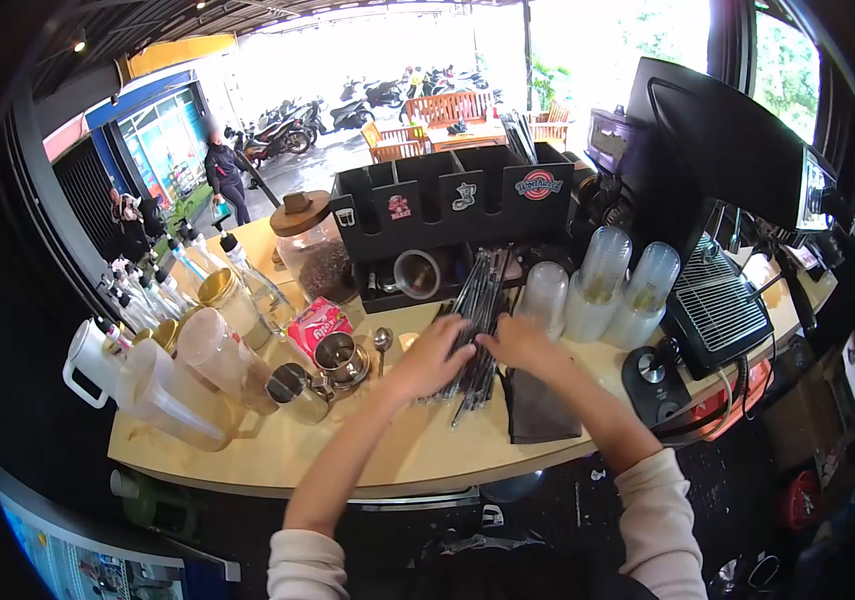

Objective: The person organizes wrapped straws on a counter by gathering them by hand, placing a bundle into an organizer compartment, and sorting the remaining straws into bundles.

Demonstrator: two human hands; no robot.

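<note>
A bundle of dark, thin straws in clear wrapping point(478, 290) lies spread on the wooden counter point(408, 450), in front of a black organizer point(448, 205). On the bundle's left side rests my left hand point(433, 355), its fingers curled round some straws. My right hand point(520, 342) touches the bundle from the right, fingertips bent against it. A folded dark cloth point(543, 408) lies below my right hand. To the left of my left hand are a spoon point(382, 345) and a metal cup point(340, 356).
Stacked plastic cups point(598, 285) and a grinder base point(651, 370) stand right, beside a coffee machine point(718, 300). Pitchers point(163, 395), a pink packet point(320, 325), a glass jar point(316, 250) and bottles point(253, 270) stand left. People point(226, 175) are outside.
</note>
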